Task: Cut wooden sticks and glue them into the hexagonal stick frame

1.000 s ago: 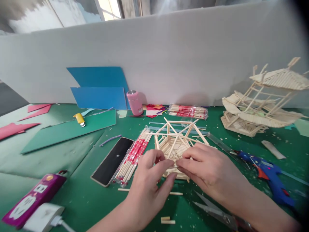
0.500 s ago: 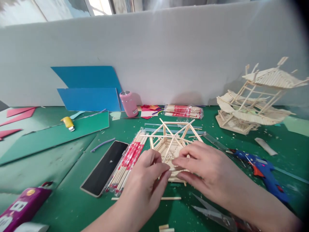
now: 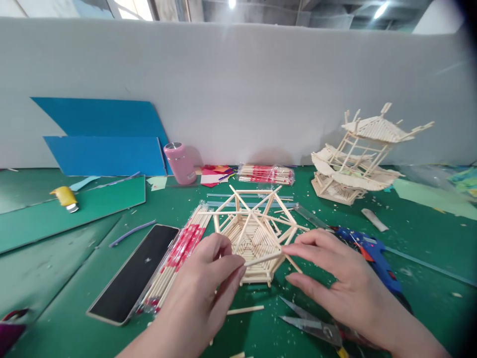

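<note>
Your left hand [image 3: 208, 286] and right hand [image 3: 335, 283] each pinch one end of a stick [image 3: 263, 258], held level across the near rim of the hexagonal frame [image 3: 253, 231] mid-desk [image 3: 55, 278]. The frame's floor is laid and its posts stand. Its sides are bare, unlike the pagoda [image 3: 354, 154] beyond. The near pack [image 3: 175, 258] and far pack [image 3: 265, 174] hold more sticks.

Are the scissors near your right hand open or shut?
Open. The scissors lie flat on the green mat, their two blades spread apart in a V, beside the right hand.
</note>
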A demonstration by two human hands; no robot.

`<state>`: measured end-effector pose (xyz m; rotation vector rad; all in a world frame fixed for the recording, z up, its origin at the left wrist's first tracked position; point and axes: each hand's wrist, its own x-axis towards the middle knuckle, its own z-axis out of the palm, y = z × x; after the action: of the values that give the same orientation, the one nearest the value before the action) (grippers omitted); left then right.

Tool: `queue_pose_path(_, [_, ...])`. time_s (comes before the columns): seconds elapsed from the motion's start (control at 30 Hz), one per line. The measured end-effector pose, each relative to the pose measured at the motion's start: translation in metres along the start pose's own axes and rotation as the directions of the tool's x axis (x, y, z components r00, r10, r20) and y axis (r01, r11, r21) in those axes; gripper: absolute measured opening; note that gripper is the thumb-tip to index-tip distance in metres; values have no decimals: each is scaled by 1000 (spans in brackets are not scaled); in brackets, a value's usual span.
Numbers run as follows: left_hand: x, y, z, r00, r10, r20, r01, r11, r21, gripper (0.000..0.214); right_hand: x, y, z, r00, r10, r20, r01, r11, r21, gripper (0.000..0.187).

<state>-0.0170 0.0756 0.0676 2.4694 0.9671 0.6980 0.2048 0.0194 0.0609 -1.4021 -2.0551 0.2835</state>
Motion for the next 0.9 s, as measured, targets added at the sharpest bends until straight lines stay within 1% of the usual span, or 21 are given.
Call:
queue_pose_path(0.07, [0,0,0,1000,5,6,-5,1000,5,20,1,0,3,999,-27,-27,27,1000,-7,25])
queue_pose_path(0.2, [-1,0,-1,1000,1,21,-1,1000,14,21,1,0,6,996,-45,-71,42,998,-37,20])
queue_pose_path(0.43, [-1,-1,0,1000,26,-17,-25,998,65,23,0,-2,10,993,-49,-107,45,998,-38,21])
queue_pose_path(0.73, [4,1,-6,998,-30,51,29,999,23,24,-2,-4,20,989,-28,-142,16,996,-85,18])
queue_pose_path(0.8, [4,1,-6,999,-33,38,32,999,16,22,-2,-5,23,987,-15,-160,1,996,-89,16])
queue_pose_path(0.9, [3,0,-4,1000,-8,2,8,1000,13,20,-1,-6,25,984,-2,-176,-13,996,-89,15])
